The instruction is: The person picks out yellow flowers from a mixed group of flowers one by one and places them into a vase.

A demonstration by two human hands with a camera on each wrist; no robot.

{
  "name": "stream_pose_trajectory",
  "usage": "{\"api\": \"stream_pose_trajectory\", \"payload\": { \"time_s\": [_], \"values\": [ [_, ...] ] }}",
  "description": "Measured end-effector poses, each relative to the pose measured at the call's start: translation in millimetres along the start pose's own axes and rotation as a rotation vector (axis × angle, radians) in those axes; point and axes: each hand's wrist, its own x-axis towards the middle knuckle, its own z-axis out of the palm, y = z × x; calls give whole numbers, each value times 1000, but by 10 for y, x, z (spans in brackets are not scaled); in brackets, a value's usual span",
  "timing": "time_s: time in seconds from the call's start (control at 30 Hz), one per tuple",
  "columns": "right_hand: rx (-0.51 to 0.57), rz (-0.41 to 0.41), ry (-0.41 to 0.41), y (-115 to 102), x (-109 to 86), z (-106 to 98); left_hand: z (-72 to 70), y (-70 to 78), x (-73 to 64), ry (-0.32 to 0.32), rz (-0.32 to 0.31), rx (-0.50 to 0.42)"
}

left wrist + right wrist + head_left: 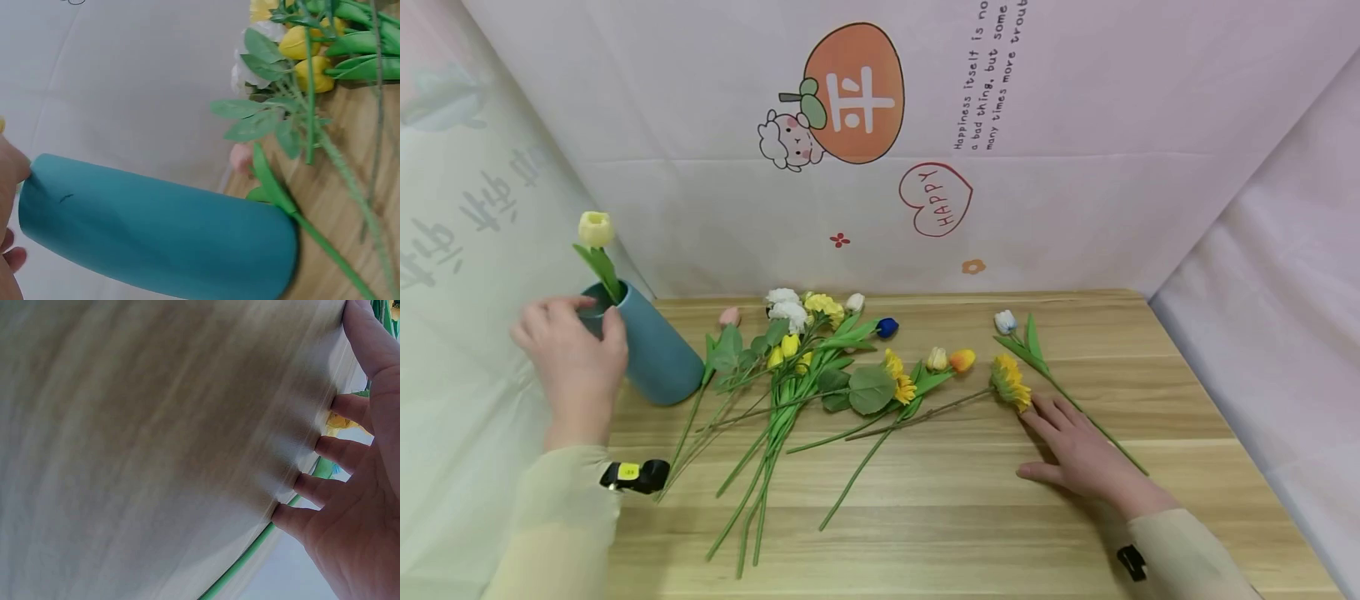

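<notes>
At the table's left stands a teal vase (662,354) with one cream tulip (597,229) in it. My left hand (571,346) grips the vase at its rim, thumb and fingers around the mouth; in the left wrist view only part of that hand (9,187) shows beside the vase (156,231). On the right, my right hand (1078,454) rests its spread fingertips on the tabletop, holding nothing. A sunflower (1011,383) lies just beyond those fingers, and a pale blue-and-white tulip (1006,322) lies with its stem alongside the hand.
Mid-table lies a loose heap of green stems (782,417) with white blooms (787,312), yellow tulips (788,346) and a blue tulip (887,327). A second sunflower (898,379) and an orange tulip (962,360) lie right of it. A pink tulip (730,317) lies near the vase.
</notes>
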Motion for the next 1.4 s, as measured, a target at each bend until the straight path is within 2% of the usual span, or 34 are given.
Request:
{"api": "stream_pose_trajectory", "payload": {
  "time_s": [0.07,0.1,0.17,0.27,0.4,0.53,0.63,0.8,0.93,1.03,1.2,1.4],
  "values": [
    [-1,3,-2,1,1,0,39,-1,-77,67,18,-30],
    [-1,4,-4,1,2,0,67,-3,-119,105,61,-44],
    [-1,6,-6,-1,3,-2,125,1,-206,153,169,-57],
    [-2,6,-6,-6,5,-7,224,38,-326,166,350,-49],
    [-8,3,1,-13,9,-9,363,147,-478,93,509,-28],
    [-10,3,4,-10,5,-6,514,309,-659,-44,599,-36],
    [-8,3,2,-7,4,-5,617,451,-817,-181,607,-36],
    [-7,6,-4,-11,6,-8,764,674,-1097,-404,608,23],
    [-4,9,-7,-21,4,-12,869,796,-1269,-548,582,71],
    [-5,11,-5,-27,2,-16,945,850,-1358,-621,561,96],
    [-3,16,-12,-33,2,-20,1050,907,-1476,-661,588,85],
    [-6,10,-4,-31,3,-15,1155,906,-1566,-594,624,105]
  ]
}}
